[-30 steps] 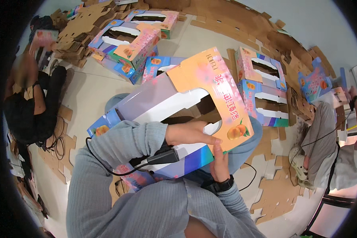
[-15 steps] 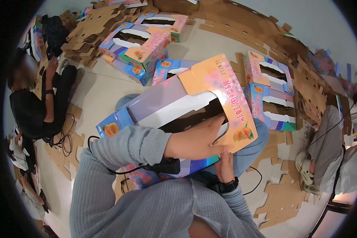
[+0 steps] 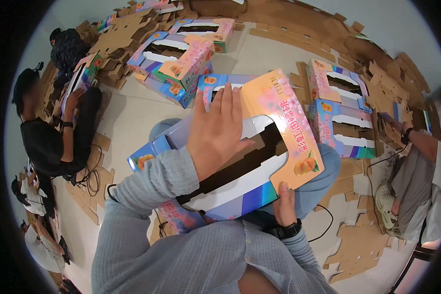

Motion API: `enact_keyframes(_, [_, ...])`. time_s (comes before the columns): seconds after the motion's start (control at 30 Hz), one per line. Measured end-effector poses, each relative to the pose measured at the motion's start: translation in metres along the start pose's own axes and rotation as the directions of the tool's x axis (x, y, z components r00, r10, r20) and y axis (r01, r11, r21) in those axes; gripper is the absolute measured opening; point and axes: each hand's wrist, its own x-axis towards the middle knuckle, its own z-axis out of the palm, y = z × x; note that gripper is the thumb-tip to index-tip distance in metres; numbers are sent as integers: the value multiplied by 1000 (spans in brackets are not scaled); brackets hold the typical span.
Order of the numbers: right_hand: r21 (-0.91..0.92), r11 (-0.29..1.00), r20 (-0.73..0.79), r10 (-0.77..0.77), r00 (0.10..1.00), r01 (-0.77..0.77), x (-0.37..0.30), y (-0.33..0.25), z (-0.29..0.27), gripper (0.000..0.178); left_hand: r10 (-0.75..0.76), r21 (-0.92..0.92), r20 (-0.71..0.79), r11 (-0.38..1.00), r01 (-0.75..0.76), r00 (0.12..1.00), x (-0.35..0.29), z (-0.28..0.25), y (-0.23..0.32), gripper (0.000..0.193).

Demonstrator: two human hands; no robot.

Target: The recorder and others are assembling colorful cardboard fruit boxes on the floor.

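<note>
Here, the long orange, lilac and blue cardboard carton with the cut-out window lies across my light-blue trouser legs, its long axis running from eight to two o'clock. My bare left hand, released, fingers spread, is at its eleven o'clock side, nearer the window; contact I can't tell. My bare right hand grasps the orange end's near corner at four o'clock, thumb uppermost.
</note>
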Motion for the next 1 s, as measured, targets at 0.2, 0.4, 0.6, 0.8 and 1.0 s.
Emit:
enact_keyframes(0.2, [28, 1000, -19, 11, 1000, -11, -1, 7, -7, 58, 83, 39, 6, 996, -84, 996, 8, 4, -5, 91])
enact_keyframes(0.4, [13, 1000, 42, -22, 999, 22, 2, 20, -19, 59, 153, 2, 62, 988, -154, 986, 17, 14, -15, 82])
enact_keyframes(0.6, [72, 997, 30, -8, 1000, 6, 0, 17, -18, 63, 297, -617, 163, 775, -138, 941, 32, 11, -63, 74])
enact_keyframes(0.8, [-42, 998, 26, -49, 998, 50, -1, 10, -18, 69, 382, -659, 722, 633, 406, 577, 35, 23, -127, 82])
enact_keyframes(1.0, [-162, 980, 19, -118, 993, 120, 6, -3, -22, 72, 448, -704, 692, 245, 667, 566, 22, 25, -132, 87])
